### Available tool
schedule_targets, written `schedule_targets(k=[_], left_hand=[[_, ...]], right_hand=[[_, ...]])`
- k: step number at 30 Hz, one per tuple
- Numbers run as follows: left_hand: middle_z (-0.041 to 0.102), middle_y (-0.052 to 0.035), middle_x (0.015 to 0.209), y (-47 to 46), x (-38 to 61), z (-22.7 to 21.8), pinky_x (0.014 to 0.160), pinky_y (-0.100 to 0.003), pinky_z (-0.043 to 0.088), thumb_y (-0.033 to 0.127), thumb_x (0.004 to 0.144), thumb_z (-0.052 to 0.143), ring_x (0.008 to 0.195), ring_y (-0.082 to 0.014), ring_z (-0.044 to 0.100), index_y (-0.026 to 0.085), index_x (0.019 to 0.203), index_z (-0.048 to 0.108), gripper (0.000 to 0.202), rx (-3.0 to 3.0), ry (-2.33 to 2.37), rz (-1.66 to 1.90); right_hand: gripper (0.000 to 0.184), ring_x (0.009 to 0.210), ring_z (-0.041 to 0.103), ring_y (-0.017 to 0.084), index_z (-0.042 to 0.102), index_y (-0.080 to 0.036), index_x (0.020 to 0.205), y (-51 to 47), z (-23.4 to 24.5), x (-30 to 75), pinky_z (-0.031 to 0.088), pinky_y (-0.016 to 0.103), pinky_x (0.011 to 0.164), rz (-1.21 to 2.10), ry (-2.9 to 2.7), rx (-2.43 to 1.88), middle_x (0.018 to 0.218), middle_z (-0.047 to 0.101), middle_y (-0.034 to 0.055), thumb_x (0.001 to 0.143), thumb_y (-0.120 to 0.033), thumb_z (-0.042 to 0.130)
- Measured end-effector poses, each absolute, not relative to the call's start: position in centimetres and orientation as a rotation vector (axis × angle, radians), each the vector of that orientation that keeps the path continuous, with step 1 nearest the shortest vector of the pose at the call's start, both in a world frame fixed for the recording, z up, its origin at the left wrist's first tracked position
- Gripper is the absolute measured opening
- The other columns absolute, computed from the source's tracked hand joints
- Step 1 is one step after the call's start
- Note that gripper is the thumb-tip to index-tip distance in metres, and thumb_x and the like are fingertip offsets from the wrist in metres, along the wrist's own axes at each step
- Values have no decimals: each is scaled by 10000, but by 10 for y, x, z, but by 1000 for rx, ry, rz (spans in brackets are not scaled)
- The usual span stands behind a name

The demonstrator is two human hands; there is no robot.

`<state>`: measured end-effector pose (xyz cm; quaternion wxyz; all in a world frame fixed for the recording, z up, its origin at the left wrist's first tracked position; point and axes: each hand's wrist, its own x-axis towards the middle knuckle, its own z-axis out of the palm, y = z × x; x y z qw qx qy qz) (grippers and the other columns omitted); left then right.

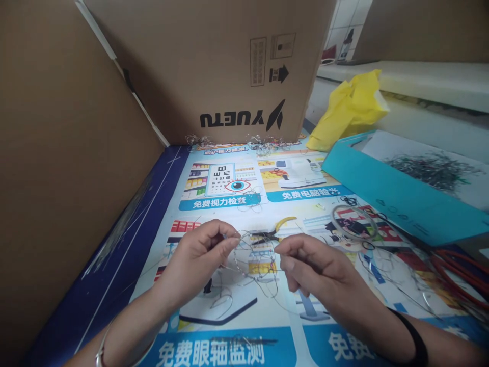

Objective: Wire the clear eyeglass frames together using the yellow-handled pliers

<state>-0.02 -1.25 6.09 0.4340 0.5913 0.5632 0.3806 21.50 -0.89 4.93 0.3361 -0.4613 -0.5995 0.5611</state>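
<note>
My left hand (pixel 200 252) pinches one end of a thin silver wire loop (pixel 248 260), fingers closed near the loop's left side. My right hand (pixel 313 265) is closed in a pinch on the wire's right side. Both hands hover over a printed poster (pixel 237 204) that covers the table. Small pliers with yellow handles (pixel 273 232) lie on the poster just beyond my fingertips. Loose bent wires trail under and between my hands.
A large cardboard box (pixel 214 66) stands at the back, a cardboard wall (pixel 57 153) at the left. A teal box lid (pixel 397 196) with a heap of wire pieces (pixel 431 168) sits right, near a wire coil (pixel 353 221), red cables (pixel 462 270) and a yellow bag (pixel 351 109).
</note>
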Motion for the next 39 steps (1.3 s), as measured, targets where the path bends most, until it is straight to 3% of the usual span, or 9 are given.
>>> schedule_targets(k=[22,31,39], left_hand=[[594,4,748,-7,-5,53,537,-207,432,284,823,561,570,-82,508,181,827,612,114,1615,1442,920],[616,-25,807,-10,-6,54,569,-217,457,276,834,553,667,-110,555,179,829,619,117,1759,1397,939],[608,-13,804,-7,-6,48,575,-221,455,285,836,550,615,-91,545,180,835,607,119,1731,1437,883]], right_hand=[[228,475,490,73,509,-199,920,-9,31,209,327,192,408,1695,-1345,-1160,643,503,-53,737,-325,561],[440,447,484,82,412,-231,1098,-12,24,206,318,194,387,1822,-1082,-1121,652,511,-75,709,-304,604],[372,469,490,76,437,-219,1066,-10,19,209,321,194,399,1838,-1146,-1102,682,513,-67,731,-297,578]])
